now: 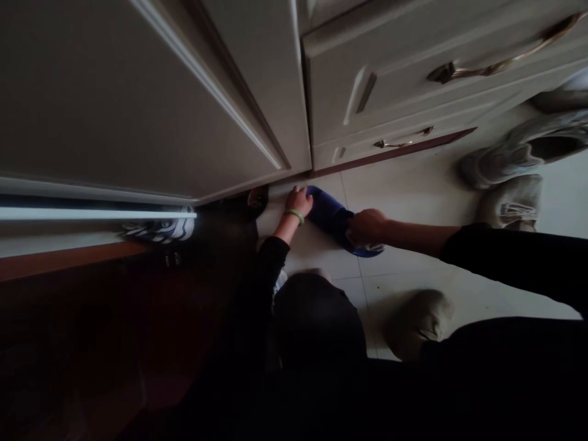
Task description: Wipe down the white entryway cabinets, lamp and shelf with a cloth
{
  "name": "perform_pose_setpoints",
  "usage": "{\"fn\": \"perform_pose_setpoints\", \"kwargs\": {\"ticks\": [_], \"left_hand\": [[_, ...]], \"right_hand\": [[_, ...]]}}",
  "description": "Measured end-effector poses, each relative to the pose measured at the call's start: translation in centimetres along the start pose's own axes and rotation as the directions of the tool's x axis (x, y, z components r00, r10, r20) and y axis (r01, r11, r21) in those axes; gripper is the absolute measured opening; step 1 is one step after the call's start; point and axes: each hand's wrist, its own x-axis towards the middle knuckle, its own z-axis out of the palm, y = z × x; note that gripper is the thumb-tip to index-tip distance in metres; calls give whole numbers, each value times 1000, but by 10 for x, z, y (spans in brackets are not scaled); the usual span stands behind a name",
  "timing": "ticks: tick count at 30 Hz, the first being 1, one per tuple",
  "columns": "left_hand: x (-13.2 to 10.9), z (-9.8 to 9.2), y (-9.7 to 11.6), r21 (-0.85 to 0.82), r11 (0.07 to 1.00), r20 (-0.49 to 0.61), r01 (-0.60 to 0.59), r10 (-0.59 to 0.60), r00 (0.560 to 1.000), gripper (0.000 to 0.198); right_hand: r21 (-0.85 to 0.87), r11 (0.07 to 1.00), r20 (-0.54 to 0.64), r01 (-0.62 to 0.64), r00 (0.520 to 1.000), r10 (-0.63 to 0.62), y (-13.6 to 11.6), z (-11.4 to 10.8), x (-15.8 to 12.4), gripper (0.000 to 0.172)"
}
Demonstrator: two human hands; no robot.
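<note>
A slipper (329,215) lies on the floor tiles (404,266) at the foot of the cabinet door (124,92), between the left hand (298,201) and the right hand (366,226), each touching one end of it. Two drawers (413,79) sit one beside the other, adjoining the cabinet door. A pair of shoes (503,180) stands on the floor to the right of the slipper, and a single shoe (158,228) lies to its left, beyond the cabinet door.

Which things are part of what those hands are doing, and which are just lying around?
Being handled: blue slipper, right hand, left hand.

Just lying around: white sneakers, striped sneaker, beige shoe, cabinet drawer.
</note>
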Motion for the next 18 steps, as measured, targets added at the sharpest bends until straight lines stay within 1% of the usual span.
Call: {"fn": "perform_pose_setpoints", "kwargs": {"ticks": [3,7,9,12,13,14,15,16,17,18], "left_hand": [[3,2,3,-2,999,0,39,-39,999,41],[-2,10,7,-33,997,-35,76,-77,996,42],[-11,18,7,-61,996,-59,67,-71,996,46],[-30,34,6,-112,993,-130,30,-45,991,59],[-36,40,6,-127,992,-158,9,-29,987,62],[-41,45,7,-140,990,-181,-13,-13,983,62],[-46,50,7,-153,988,-194,-32,2,981,61],[-50,54,8,-168,985,-197,-43,10,980,59],[-53,57,10,-182,982,-191,-41,6,981,56],[-55,59,11,-194,981,-184,-30,-6,983,54]], "right_hand": [[-9,1000,-35,-2,999,1,-3,-8,11,39],[17,1000,-38,8,999,-7,-6,-6,13,39],[38,999,-44,15,999,-13,-3,-2,8,43],[134,991,-72,18,997,-8,13,8,-11,62],[188,982,-83,-1,996,16,21,14,-19,68],[250,968,-96,-32,994,58,29,21,-27,70],[320,944,-96,-76,989,113,37,30,-34,67],[404,906,-75,-129,982,174,43,39,-41,59],[517,839,-36,-167,976,217,47,47,-46,49],[645,743,5,-181,973,233,48,56,-49,38]]}}
